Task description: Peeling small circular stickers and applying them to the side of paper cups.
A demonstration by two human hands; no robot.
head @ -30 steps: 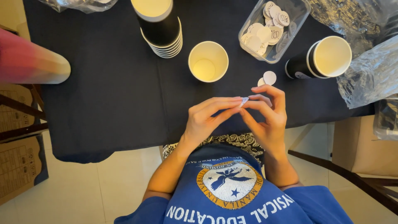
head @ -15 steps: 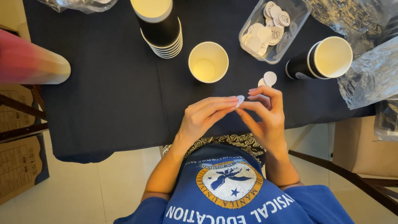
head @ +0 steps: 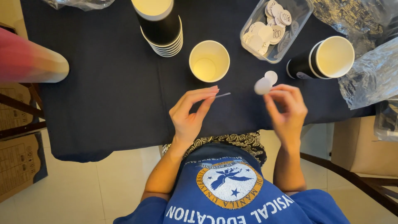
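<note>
Dark tablecloth point(head: 103, 103) | left hand point(head: 190, 114) pinches thin strip point(head: 222, 95) | right hand point(head: 286, 110) fingers grasp round sticker point(head: 262, 86)

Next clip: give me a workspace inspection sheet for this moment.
Surface: table under dark cloth.
Job's things: thin white strip pinched by left hand; white round stickers at right hand; open paper cup beyond them.
Clutter: stacked cups, clear sticker box, tipped cup, crumpled plastic wrap.
Grippers: both hands raised, apart.
Cables: nothing seen.
Surroundings: tiled floor, cardboard boxes.
</note>
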